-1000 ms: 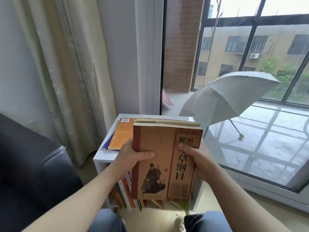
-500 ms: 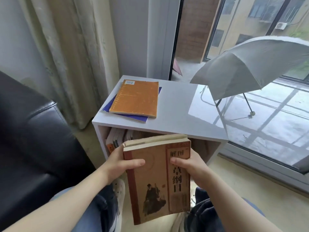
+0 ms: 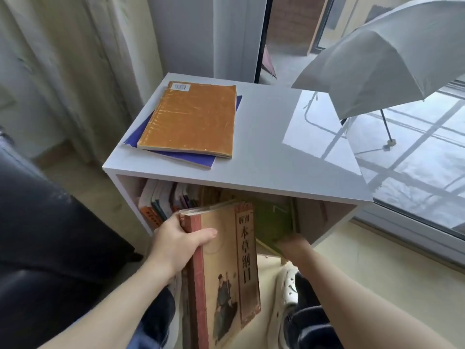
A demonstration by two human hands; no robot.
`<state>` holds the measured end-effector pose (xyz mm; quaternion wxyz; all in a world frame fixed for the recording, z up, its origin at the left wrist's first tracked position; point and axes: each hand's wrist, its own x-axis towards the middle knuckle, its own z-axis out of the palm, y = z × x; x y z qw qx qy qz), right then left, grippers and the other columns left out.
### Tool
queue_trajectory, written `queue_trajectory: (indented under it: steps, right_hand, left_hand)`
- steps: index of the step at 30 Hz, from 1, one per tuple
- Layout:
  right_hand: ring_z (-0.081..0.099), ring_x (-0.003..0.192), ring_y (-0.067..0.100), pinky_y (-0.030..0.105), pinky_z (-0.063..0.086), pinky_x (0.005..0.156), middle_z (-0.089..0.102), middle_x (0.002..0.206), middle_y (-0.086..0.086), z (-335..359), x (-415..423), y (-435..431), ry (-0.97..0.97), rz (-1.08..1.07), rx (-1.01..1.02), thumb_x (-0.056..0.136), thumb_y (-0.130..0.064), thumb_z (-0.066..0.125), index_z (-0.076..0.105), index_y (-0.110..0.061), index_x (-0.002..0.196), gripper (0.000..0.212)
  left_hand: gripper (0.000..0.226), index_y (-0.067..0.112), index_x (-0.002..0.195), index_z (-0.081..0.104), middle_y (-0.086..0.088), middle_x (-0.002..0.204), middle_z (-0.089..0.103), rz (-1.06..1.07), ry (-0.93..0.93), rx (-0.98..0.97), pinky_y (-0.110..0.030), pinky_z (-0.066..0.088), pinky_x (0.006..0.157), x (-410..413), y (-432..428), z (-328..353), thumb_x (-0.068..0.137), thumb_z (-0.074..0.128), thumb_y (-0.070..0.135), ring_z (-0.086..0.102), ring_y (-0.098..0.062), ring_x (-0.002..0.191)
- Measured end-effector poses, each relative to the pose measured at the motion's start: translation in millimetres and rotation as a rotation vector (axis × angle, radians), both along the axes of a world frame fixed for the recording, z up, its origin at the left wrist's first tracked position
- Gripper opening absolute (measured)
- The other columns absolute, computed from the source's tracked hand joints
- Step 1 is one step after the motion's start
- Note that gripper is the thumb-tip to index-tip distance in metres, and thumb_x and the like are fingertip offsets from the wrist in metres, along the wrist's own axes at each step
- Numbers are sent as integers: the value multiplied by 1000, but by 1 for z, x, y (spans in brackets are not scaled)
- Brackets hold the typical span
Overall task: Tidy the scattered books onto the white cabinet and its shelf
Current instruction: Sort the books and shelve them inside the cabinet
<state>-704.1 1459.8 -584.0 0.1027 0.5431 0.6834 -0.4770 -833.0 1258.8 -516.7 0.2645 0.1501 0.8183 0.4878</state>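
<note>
Being gripped at its red spine by the left hand [image 3: 176, 244], the tan book [image 3: 226, 273] is being held just before the shelf [image 3: 324, 217] of the white cabinet [image 3: 276, 157], long axis pointing inward; a green book [image 3: 273, 220] inside is being touched by the right hand [image 3: 294, 245], whose fingers are too blurred to tell.

Beyond the left hand [image 3: 176, 245] and the right hand [image 3: 293, 244], the white cabinet [image 3: 264, 157] has a smooth, glossy top that mirrors the window. On it, the orange book [image 3: 191, 117] has a scuffed, matt paper cover. The tan book [image 3: 226, 260] in the left hand is matt paper with a dull red spine. At the right hand, the green book [image 3: 273, 220] shows a slight sheen. Left of the left hand, the black sofa [image 3: 50, 235] looks like smooth leather.
</note>
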Motion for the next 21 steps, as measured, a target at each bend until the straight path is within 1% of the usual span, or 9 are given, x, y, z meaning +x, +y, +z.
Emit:
queue_trajectory:
  steps: [2,4,6,8,12,14,16,18,21]
  right_hand:
    - [39,61,8,17,33,55,42,71,-2,-8,-6,3,-40,6,-10,94,-15,49,45,-13,74,21]
    - [53,78,17,25,41,66,54,89,4,-10,-7,-2,-41,-18,-96,94,-24,49,51,-8,94,17]
    - [55,97,22,36,43,85,54,120,5,-8,-6,-11,-10,-69,-218,95,-40,45,47,-12,123,39]
    - [52,104,24,41,40,94,49,133,4,-6,-7,-14,0,-51,-240,96,-47,40,43,-15,133,49]
    - [51,116,31,38,41,92,53,129,13,1,-3,-6,48,-185,-226,96,-45,41,48,-6,129,51]
    - [58,96,27,33,43,90,62,109,13,1,4,0,47,-296,-367,93,-48,47,58,-2,109,50]
    - [57,72,21,32,46,76,61,82,10,5,11,1,94,-406,-590,88,-52,51,59,-4,86,49]
    - [61,73,23,34,49,72,64,84,11,0,20,7,100,-419,-658,84,-57,53,60,-6,91,52]
    - [61,90,31,44,51,81,65,98,13,9,20,5,21,-298,-613,88,-53,50,59,-8,105,49]
  left_hand:
    - [19,24,79,65,2,82,69,42,-27,3,-42,52,85,-3,6,-4,70,79,32,63,-19,84]
    - [27,23,76,66,2,79,69,64,-48,4,-43,53,84,-2,15,-6,61,77,42,64,-20,82]
    - [31,22,74,64,2,78,68,88,-73,15,-42,53,82,1,23,-8,57,74,45,64,-21,81]
    - [25,21,70,61,0,76,66,139,-109,53,-42,53,81,4,32,-9,64,78,39,63,-24,80]
    - [21,13,68,59,-5,69,62,366,-291,153,-33,51,70,12,50,-13,71,76,27,62,-27,73]
    - [16,14,74,61,-2,72,61,474,-376,217,-26,45,62,20,59,-13,74,74,25,59,-22,71]
    - [17,17,87,62,2,80,62,545,-422,278,-24,41,62,29,68,-14,76,74,24,57,-15,73]
    - [24,20,96,59,7,85,61,585,-433,320,-26,41,71,35,75,-15,77,74,25,54,-10,74]
    - [29,23,98,55,9,84,59,611,-411,318,-30,41,79,34,82,-17,76,74,28,53,-12,75]
